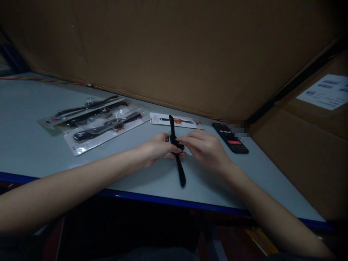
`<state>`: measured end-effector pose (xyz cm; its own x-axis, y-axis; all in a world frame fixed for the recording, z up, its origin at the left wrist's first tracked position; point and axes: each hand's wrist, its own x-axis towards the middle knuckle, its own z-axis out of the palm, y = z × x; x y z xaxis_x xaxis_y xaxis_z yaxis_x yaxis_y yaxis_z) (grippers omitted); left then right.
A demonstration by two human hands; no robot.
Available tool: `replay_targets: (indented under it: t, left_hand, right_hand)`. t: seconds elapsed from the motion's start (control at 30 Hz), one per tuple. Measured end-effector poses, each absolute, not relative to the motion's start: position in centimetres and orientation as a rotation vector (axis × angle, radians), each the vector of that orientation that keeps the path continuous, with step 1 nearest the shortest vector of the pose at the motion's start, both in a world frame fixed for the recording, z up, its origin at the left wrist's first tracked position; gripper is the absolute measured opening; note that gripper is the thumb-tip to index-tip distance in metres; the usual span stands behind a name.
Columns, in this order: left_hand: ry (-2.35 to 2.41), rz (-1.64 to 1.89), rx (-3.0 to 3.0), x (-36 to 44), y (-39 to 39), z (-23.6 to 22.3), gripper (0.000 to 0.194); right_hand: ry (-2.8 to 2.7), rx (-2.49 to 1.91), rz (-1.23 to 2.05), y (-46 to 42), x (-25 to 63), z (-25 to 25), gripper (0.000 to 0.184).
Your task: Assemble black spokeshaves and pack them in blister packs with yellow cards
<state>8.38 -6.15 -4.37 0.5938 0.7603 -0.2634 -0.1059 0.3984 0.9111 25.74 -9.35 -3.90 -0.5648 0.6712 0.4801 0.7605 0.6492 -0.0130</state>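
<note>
A black two-handled spokeshave is held above the table, one handle pointing away and the other toward me. My left hand is closed around its middle from the left, thumb on top and fingers beneath. From the right, my right hand meets the middle of the tool, thumb and fingertips pinched together on it. Fingers cover much of the central body, so any small part between the right fingertips is hidden. Just behind the tool lies a white printed card with a picture of a similar tool.
Several clear blister packs with black tools inside overlap on the left of the grey table. A phone showing a timer lies at the right. Cardboard walls stand behind and at the right. A blue edge borders the table's front.
</note>
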Motion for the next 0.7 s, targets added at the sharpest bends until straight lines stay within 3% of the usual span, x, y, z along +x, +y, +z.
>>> replay_targets:
  t: [0.27, 0.7]
  left_hand:
    - [0.734, 0.641, 1.025, 8.4, -6.3, -4.6, 0.024]
    - [0.771, 0.644, 1.073, 8.3, -6.2, -4.1, 0.032]
  right_hand:
    - [-2.386, -1.084, -0.255, -9.4, 25.4, -3.8, 0.023]
    - [-2.168, -1.159, 0.395, -9.2, 25.3, -3.0, 0.019]
